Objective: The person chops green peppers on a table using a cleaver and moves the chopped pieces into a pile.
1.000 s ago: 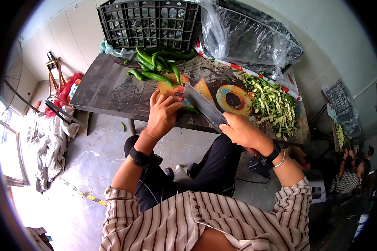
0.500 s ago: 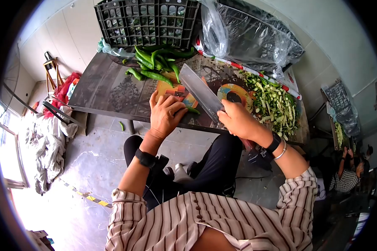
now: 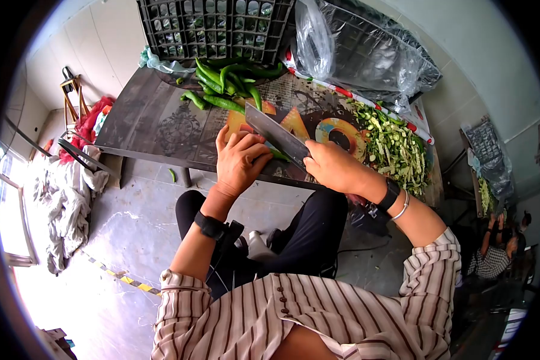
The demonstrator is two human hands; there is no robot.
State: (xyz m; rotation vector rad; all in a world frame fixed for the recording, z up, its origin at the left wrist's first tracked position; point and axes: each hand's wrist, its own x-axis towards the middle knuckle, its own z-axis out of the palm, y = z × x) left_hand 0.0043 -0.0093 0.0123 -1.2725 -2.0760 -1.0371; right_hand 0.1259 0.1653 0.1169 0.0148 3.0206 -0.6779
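On the table, my left hand has its fingers bent over a green pepper, whose end sticks out to the right. My right hand is wrapped round the handle of a wide cleaver. The blade slants up and to the left, its lower part beside the pepper and my left fingertips. Beyond my left hand lies a pile of whole green peppers. Chopped pepper pieces are heaped right of my right hand.
A black crate stands at the table's back, next to a plastic-covered crate. Crumpled cloth lies on the floor at left. Another person is at the far right, near a second table with cut pieces.
My right hand and the cleaver have moved left, bringing the blade closer to my left hand. The left hand stays bent over the pepper. The view has shifted slightly.
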